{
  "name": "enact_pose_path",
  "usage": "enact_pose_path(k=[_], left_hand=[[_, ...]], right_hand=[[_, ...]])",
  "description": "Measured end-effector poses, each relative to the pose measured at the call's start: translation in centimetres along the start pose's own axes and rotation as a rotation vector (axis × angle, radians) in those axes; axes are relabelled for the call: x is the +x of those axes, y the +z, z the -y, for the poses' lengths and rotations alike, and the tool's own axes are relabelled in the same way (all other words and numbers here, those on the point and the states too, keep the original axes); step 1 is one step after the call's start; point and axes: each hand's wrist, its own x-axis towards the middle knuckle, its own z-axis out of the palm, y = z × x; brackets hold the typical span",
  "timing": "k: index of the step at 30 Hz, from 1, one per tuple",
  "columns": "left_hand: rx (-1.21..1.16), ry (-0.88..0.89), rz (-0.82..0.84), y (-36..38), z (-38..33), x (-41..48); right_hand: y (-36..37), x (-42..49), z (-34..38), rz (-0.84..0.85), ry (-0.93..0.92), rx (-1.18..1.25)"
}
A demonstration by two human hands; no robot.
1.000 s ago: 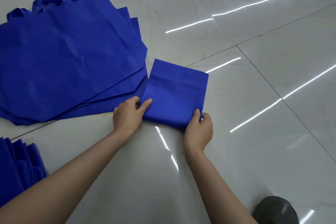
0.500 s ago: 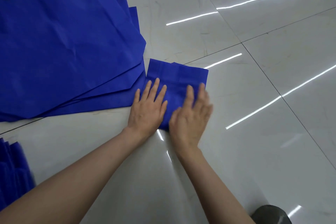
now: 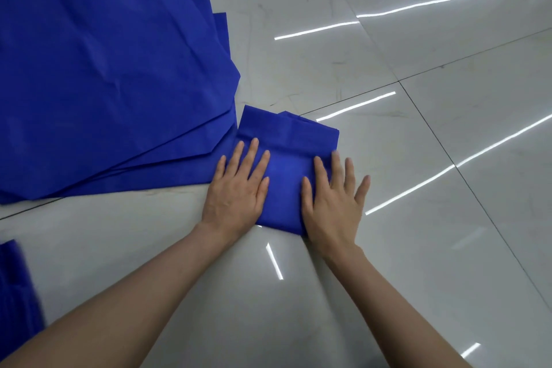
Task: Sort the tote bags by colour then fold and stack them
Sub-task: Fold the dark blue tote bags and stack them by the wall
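The folded blue tote bag (image 3: 286, 152) lies flat, long axis running away; left hand (image 3: 237, 191) and right hand (image 3: 331, 203) press it, fingers spread apart.

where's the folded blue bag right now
The folded blue bag lies on the floor tiles at the centre of the head view, pressed flat under the left hand and right hand, just right of the unfolded bags.

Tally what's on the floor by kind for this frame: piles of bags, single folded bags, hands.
Pile of flat blue bags: 1
Folded blue bag: 1
Partly visible blue bag heap at lower left edge: 1
Hands, left hand and right hand: 2
Total: 5
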Motion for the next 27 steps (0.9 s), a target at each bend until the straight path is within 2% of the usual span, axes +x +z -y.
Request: enact_pose_path(k=[2,4,7,10,11,13,15,16,18,22,27], left_hand=[[0.011,0.002,-0.005,-0.1,0.0,0.0],[0.022,0.042,-0.020,-0.1,0.3,-0.1],[0.059,0.166,-0.049,0.0,1.1,-0.1],[0.107,0.183,-0.090,-0.1,1.6,0.1],[0.122,0.116,-0.113,-0.2,1.6,0.0],[0.049,-0.145,-0.153,-0.6,1.2,-0.7],[-0.157,-0.435,-0.216,-1.2,0.8,-2.3],[-0.248,-0.526,-0.254,-1.4,0.5,-3.2],[-0.410,-0.599,-0.297,-2.2,-0.3,-4.9],[-0.802,-0.726,-0.277,-3.8,-2.1,-6.1],[-1.052,-0.715,-0.270,-5.4,-1.1,-7.0]], right_hand=[[-0.8,2.6,0.3,-0.150,-0.032,0.069],[-1.4,5.9,1.4,-0.050,-0.148,0.099],[-0.7,9.7,2.8,0.165,-0.255,-0.014],[0.4,9.9,2.8,0.109,-0.193,-0.028],[0.4,9.8,2.9,0.104,-0.127,0.000],[0.5,9.2,3.0,0.126,0.001,0.030],[0.3,8.2,3.2,0.149,0.085,0.079],[0.1,7.6,3.2,0.162,0.123,0.113],[0.0,6.3,3.3,0.176,0.197,0.180],[-1.0,3.8,4.0,0.182,0.306,0.317],[-2.8,1.5,4.0,0.260,0.406,0.598]])
